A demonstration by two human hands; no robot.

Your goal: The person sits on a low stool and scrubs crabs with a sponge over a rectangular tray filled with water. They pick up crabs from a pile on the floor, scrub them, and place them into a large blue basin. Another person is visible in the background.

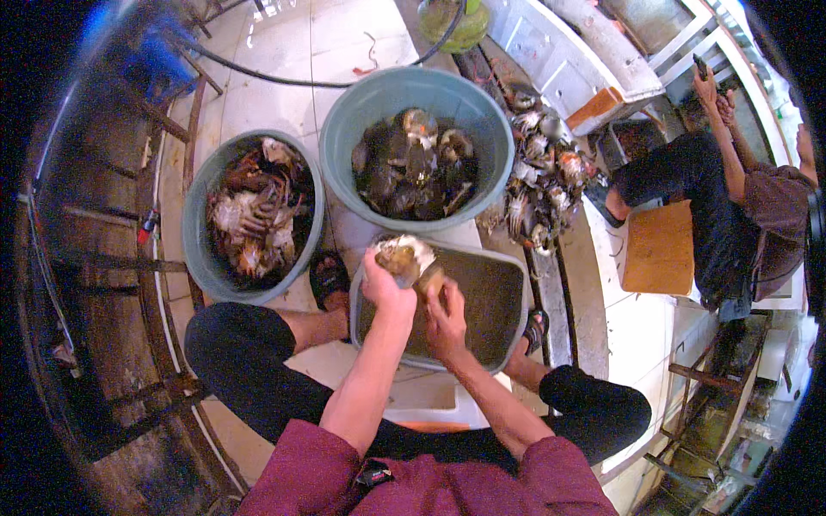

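My left hand (389, 284) grips a brown and pale crab-like piece (405, 255) over the far left part of a grey rectangular basin (516, 309) of murky water. With its fingers, my right hand (446, 313) holds a tan object (431, 281) against that piece; blur hides its exact kind. Beyond the basin stands a large round green-grey tub (335, 138) with dark, wet crab-like pieces (419, 164) in it. At the left, a smaller round tub (193, 238) contains whitish and reddish pieces (251, 216), some with legs.
A heap of similar pieces (548, 174) lies right of the large tub, by a floor channel. Behind are a green gas cylinder (455, 26), a black hose (277, 79) and a white cooler box (555, 51). Another person (716, 168) sits at the right near an orange-brown board (658, 248).
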